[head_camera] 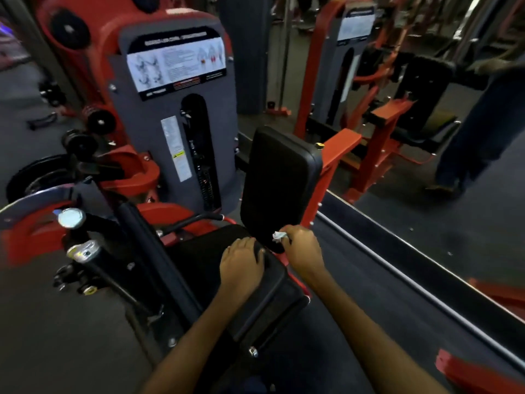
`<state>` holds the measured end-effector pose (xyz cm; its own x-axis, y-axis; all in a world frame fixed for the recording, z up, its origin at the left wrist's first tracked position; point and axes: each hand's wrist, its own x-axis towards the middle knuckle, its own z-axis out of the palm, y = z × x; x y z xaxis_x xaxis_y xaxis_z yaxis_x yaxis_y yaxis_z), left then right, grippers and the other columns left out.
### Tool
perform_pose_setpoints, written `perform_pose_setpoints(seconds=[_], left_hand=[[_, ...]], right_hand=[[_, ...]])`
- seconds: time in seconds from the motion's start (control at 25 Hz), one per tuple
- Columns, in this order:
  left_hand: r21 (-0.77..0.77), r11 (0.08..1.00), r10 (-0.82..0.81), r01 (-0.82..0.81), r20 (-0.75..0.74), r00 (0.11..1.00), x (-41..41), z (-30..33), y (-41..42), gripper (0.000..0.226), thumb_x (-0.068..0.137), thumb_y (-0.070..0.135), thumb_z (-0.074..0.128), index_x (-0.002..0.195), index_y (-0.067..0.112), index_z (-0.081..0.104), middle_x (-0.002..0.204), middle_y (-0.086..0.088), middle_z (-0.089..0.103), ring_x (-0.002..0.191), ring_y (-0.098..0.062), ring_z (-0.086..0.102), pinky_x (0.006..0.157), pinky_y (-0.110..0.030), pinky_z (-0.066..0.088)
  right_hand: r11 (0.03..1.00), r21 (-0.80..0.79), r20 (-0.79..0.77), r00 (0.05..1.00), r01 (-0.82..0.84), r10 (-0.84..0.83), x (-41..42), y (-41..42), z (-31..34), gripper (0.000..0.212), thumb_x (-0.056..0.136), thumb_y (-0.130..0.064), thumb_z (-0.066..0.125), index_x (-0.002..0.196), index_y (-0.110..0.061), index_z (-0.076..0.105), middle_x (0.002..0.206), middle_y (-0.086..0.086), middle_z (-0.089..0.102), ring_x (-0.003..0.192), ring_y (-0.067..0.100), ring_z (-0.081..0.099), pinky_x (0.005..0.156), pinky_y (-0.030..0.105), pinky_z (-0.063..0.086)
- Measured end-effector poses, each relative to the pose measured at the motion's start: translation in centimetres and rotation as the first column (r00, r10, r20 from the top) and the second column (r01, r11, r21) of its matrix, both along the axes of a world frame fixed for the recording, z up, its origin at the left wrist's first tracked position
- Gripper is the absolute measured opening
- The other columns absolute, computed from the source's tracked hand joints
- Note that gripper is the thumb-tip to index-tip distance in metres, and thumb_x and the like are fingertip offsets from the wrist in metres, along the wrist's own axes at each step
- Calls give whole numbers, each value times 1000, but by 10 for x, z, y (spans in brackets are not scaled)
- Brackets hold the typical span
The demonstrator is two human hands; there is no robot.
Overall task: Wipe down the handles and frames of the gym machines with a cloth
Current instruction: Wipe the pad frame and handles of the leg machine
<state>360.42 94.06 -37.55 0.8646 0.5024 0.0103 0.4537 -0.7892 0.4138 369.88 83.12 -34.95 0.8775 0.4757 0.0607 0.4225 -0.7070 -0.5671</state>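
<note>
A: Nearest entry first. What are the hands doing?

B: Left hand (241, 261) lies palm down on the black seat pad (264, 302), fingers fairly straight and reaching over the pad's far edge. It holds nothing. Right hand (302, 248) is just beside it at 3 o'clock, fingers curled and pinching a small white crumpled cloth (278, 236).

A: Where is the cloth against the machine?

B: At the foot of the upright black back pad (279, 180), where back pad and seat pad meet. Whether the cloth touches the pad is not clear; the frame is blurred.

A: What crowds the hands?

B: At 9 o'clock from the seat, a black padded arm (159, 251) runs diagonally, and further left a chrome knob (71, 218) sits on a black post. A red frame bracket (338, 155) rises behind the back pad at 1 o'clock.

A: Further out?

B: At 11 o'clock from the back pad, the grey weight-stack shroud (176, 132) with a white instruction placard (176, 64); text unreadable. To the right, at 3 o'clock, a mirror (426, 166) with a metal lower edge stands just beside the machine. It shows the machine's reflection and a person's trouser legs (477, 132) at far right.
</note>
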Motion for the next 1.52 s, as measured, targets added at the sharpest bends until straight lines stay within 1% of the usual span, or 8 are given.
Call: perform_pose_setpoints(seconds=[0.24,0.6,0.72,0.92,1.12,1.24,1.4,1.52], left_hand=[[24,953,302,-301,-67,951,34,-20,48,46,98,37,44,137,11,49,137,-6,54,130,-20,45,109,-31,32],[-29,684,708,-729,-214,673,103,-78,89,45,100,34,38,137,10,45,140,-7,50,135,-21,39,111,-33,28],[-6,627,758,-779,-224,612,122,-112,113,47,100,33,38,141,9,42,146,-7,44,140,-21,32,114,-34,23],[22,619,769,-785,-221,600,139,-189,174,51,100,31,39,143,4,39,150,-13,38,143,-26,27,117,-39,18],[56,611,766,-790,-296,571,141,-297,219,63,91,37,24,135,0,50,144,-16,47,136,-32,40,111,-47,29],[114,571,805,-813,-271,527,138,-349,239,60,92,36,28,135,2,51,146,-15,44,137,-31,40,113,-45,27],[183,544,832,-819,-249,497,134,-401,240,60,95,36,27,147,5,33,155,-12,28,144,-27,24,116,-42,10],[259,521,853,-813,-192,485,135,-415,240,61,95,36,25,149,7,26,158,-10,22,146,-25,17,117,-42,6]], right_hand=[[956,-44,-9,957,-289,289,62,92,-34,16,87,-13,51,85,-9,67,88,13,68,82,30,64,70,37,47],[835,105,-304,783,-540,543,159,196,-88,20,85,-6,55,95,-11,72,95,11,71,88,27,65,79,36,53],[811,90,-369,737,-578,566,173,236,-124,20,85,-5,55,94,-8,72,95,15,71,90,30,66,82,41,53],[874,-9,-463,777,-486,427,190,307,-200,24,88,-7,51,102,-6,70,103,21,67,99,36,62,86,41,51],[915,-70,-396,853,-398,341,215,355,-291,26,89,-9,53,112,-8,65,110,23,64,104,39,59,89,40,48],[921,-42,-353,868,-388,350,234,368,-339,28,91,-6,52,118,-3,60,117,25,60,109,38,57,92,37,42],[910,-26,-269,880,-414,392,243,383,-390,29,91,-7,53,119,-4,60,118,20,62,110,33,57,94,28,38],[888,166,-203,866,-429,456,236,407,-409,30,91,-15,50,116,-8,64,118,13,63,109,27,59,98,36,45]])
